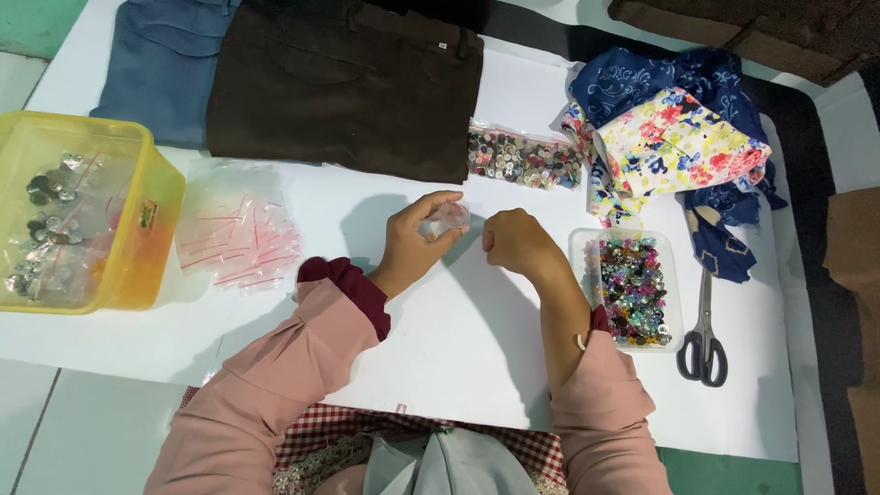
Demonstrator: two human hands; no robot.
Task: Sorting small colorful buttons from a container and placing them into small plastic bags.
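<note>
Left hand (417, 240) pinched small clear zip bag (447, 220) above white bench (440, 339); right hand (515, 242) curled into fist beside it, contents possibly button, unclear. Risk: loose pinch let bag slip; elbow near open tray of coloured buttons (631, 289) could scatter them.

Sewing workshop: buttons (524, 158), folded fabric (674, 142), scissors (704, 335), trousers (344, 82).

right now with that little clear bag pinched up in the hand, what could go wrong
The left hand pinches the small clear plastic bag above bare white table, so buttons dropped there could roll away. The right hand works beside the open clear tray of coloured buttons; that forearm could nudge it.
</note>
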